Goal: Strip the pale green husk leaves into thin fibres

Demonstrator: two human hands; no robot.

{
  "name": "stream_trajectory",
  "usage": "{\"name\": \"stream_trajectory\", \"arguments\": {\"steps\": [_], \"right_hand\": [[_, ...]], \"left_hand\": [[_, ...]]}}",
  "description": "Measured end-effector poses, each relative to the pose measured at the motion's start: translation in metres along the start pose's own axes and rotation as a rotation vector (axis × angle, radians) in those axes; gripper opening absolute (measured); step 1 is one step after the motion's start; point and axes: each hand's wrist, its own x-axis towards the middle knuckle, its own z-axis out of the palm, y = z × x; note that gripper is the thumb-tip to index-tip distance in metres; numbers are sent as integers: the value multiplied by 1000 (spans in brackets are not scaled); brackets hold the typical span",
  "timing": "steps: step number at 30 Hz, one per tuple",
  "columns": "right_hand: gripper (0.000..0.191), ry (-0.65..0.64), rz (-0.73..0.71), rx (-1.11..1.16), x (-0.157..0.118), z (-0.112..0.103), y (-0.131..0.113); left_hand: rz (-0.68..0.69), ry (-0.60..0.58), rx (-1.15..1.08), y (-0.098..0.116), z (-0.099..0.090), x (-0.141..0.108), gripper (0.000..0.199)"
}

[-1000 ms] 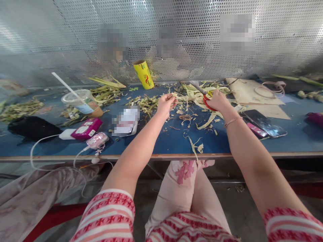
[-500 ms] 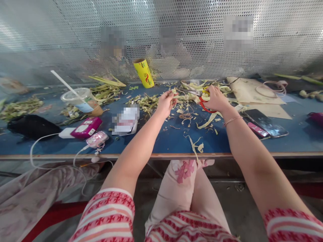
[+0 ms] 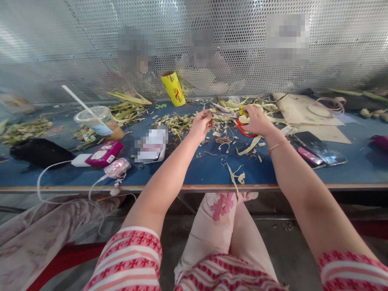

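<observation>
My right hand (image 3: 256, 120) is closed round the red and yellow handles of a pair of scissors (image 3: 226, 114). The blades point left and reach the fingertips of my left hand (image 3: 202, 124). That hand is pinched closed at the blade tips; what sits between its fingers is too small to make out. Pale green trimmings (image 3: 178, 123) and dry scraps lie under and around both hands on the blue table (image 3: 206, 169). A pale husk strip (image 3: 250, 146) lies just below the scissors, and a stringy piece (image 3: 233, 176) rests near the front edge.
A yellow tube (image 3: 173, 89) stands by the perforated metal wall (image 3: 236, 48). To the left are a plastic cup with straw (image 3: 101, 121), a black pouch (image 3: 41, 152), a purple device (image 3: 104, 153) and cables. Phones (image 3: 321, 147) and brown paper (image 3: 298, 109) lie right. A person's legs show lower left.
My right hand has moved slightly left with the scissors, bringing the blades to my left fingertips. The pale bit seen at my left fingertips before no longer shows clearly.
</observation>
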Motion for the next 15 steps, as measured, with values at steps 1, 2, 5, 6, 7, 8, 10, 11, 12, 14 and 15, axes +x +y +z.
{"name": "stream_trajectory", "arguments": {"steps": [1,2,5,6,7,8,10,11,12,14,15], "right_hand": [[44,0,-1,3,0,0,0],[44,2,-1,5,1,0,-1],[42,21,-10,6,2,1,0],[42,33,-16,5,2,1,0],[41,42,-22,3,3,1,1],[41,48,-27,1,3,2,1],[40,49,-31,-2,3,2,1],[40,46,-33,-3,3,2,1],[40,44,-35,-3,4,2,1],[40,41,-40,-5,4,1,1],[39,39,-41,-7,4,1,1]], "left_hand": [[-1,-8,3,0,0,-1,15],[-3,-16,7,0,0,-1,16],[-3,-57,32,1,1,-4,16],[-1,-72,40,1,2,-5,16],[1,-84,44,1,2,-6,16],[3,-93,48,1,3,-6,16],[4,-105,53,0,3,-6,15],[5,-108,57,0,3,-6,15],[5,-112,61,0,3,-6,15],[5,-118,70,-1,2,-5,14],[6,-120,74,-1,2,-5,14]]}}
